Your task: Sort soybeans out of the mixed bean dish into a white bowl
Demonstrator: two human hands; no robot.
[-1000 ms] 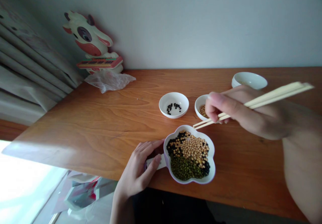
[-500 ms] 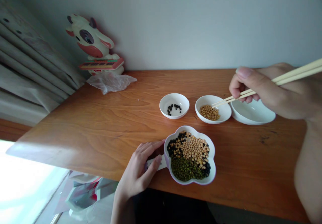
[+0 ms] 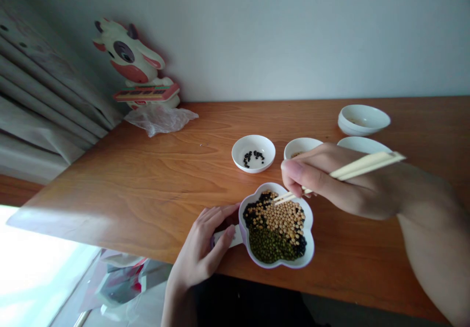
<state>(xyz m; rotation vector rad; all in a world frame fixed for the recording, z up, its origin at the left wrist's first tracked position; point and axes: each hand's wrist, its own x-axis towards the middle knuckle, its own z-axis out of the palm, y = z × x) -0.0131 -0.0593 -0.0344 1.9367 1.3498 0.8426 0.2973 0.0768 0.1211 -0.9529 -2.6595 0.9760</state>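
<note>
My left hand (image 3: 205, 248) is closed around the short handle of a white, flower-shaped bowl (image 3: 309, 256) near the table's front edge. Inside it lie yellow soybeans (image 3: 284, 219), green mung beans (image 3: 271, 246) and black beans (image 3: 251, 214). My right hand (image 3: 330, 175) grips a pair of pale chopsticks (image 3: 367, 164), their tips down at the soybeans by the bowl's far side. Behind that hand, a small white bowl (image 3: 301, 144) is partly hidden, with a few soybeans showing. Left of it stands a white bowl (image 3: 253, 142) holding several black beans (image 3: 253, 158).
Another white bowl (image 3: 363, 144) is half hidden behind my right hand. Farther back sit stacked white bowls (image 3: 363, 121). At the back left, a cow-shaped toy keyboard (image 3: 139, 67) leans by the wall with a clear plastic bag (image 3: 161, 120). A curtain (image 3: 47, 97) hangs at left.
My right hand has moved the chopsticks left and toward me, from the soybean bowl to the flower-shaped bowl. The stacked bowls at the back have come into sight. My left hand stays put.
</note>
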